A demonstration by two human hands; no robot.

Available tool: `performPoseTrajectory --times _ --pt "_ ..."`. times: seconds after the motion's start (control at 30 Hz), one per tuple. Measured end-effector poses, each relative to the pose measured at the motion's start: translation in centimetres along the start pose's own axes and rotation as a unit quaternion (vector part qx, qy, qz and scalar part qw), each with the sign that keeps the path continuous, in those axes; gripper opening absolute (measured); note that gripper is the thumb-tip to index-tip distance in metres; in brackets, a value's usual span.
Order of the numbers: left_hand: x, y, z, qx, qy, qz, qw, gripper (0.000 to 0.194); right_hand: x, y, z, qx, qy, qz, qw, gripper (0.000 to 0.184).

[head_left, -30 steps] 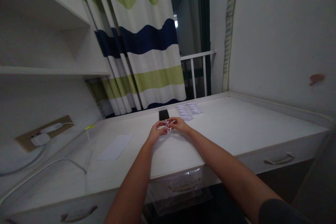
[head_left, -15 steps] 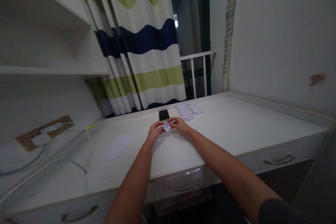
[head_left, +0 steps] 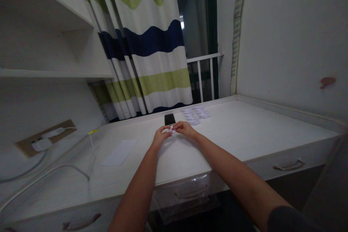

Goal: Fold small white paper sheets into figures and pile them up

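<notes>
A small piece of folded white paper (head_left: 171,130) is held between my two hands, just above the white desk. My left hand (head_left: 161,136) pinches it from the left side. From the right, my right hand (head_left: 185,129) has its fingers closed on the same paper and covers part of it. Right behind my hands lies a black phone (head_left: 170,119), its near end close to my fingers. Several folded white paper pieces (head_left: 195,115) sit in rows beyond my right hand.
A flat white sheet of paper (head_left: 120,152) lies on the desk (head_left: 225,130) to the left. Farther left, a pale cable (head_left: 62,166) runs by a wall socket with a plug (head_left: 42,144). A striped curtain (head_left: 160,65) hangs behind the desk.
My right fingers have moved left over the folded paper, so less of it shows than before. Both arms stay in nearly the same place.
</notes>
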State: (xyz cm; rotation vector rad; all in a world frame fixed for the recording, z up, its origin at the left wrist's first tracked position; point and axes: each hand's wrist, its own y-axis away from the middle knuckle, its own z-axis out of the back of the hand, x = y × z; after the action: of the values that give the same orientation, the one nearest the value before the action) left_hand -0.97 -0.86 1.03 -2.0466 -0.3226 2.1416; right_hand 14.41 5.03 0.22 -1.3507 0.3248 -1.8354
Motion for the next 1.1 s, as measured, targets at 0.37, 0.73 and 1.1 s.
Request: performPoseTrajectory --times 0.37,0.73,1.1 --pt "0.3 -0.2 -0.1 -0.011 -0.066 -0.067 0.996 0.043 -0.2 0.2 -0.6 -0.018 -0.075 -0.062 0.995 0.028" --pt "0.4 0.0 -0.4 0.038 -0.057 0.004 0.998 0.032 0.5 0.3 -0.4 0.032 -0.026 -0.089 0.995 0.023" --pt "-0.3 0.4 -0.4 0.089 -0.116 0.024 0.989 0.013 1.1 0.4 -0.4 0.038 -0.072 -0.103 0.991 0.030"
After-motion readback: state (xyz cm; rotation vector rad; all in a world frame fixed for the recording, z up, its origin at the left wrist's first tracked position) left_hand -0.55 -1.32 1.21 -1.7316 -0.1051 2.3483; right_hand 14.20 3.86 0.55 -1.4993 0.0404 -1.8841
